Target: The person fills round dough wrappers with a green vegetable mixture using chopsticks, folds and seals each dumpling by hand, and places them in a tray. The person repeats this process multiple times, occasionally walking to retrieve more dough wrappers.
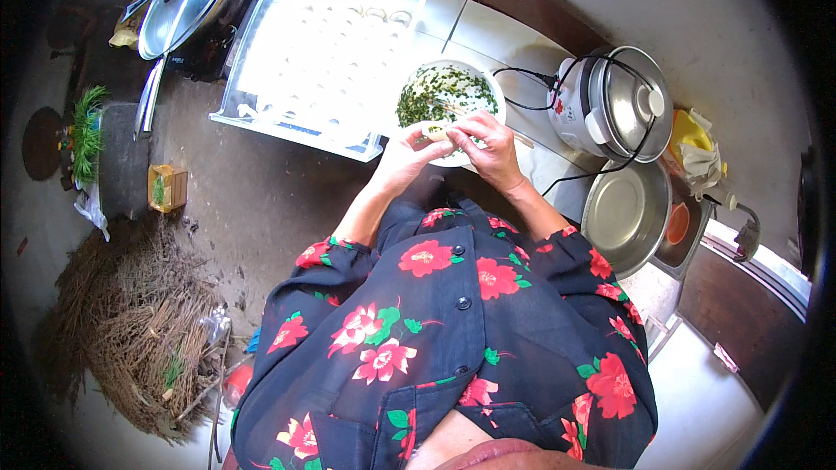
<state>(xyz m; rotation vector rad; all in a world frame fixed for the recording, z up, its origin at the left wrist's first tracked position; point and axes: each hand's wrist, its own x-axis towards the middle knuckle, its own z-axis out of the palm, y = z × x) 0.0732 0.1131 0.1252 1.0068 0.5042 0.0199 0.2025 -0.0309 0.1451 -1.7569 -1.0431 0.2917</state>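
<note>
Both of my hands meet over the near rim of a white bowl [493, 78] that holds a chopped green filling [424, 88]. Between the fingers of my left hand [406, 155] and my right hand [491, 149] is a small pale dough wrapper [436, 134], folded around some green filling. Fingertips of both hands pinch its edge. A pair of chopsticks [524, 140] leans in the bowl, partly hidden behind my right hand. Left of the bowl, a clear plastic tray [297, 133] carries rows of pale dumplings [375, 14], many washed out by glare.
A rice cooker [575, 111] with a black cord [522, 104] and a metal basin [620, 209] stand to the right, beside a sink [689, 235]. A lidded pan [189, 6] sits at upper left. Dry brush [144, 326] and a cardboard box [173, 188] lie on the floor at left.
</note>
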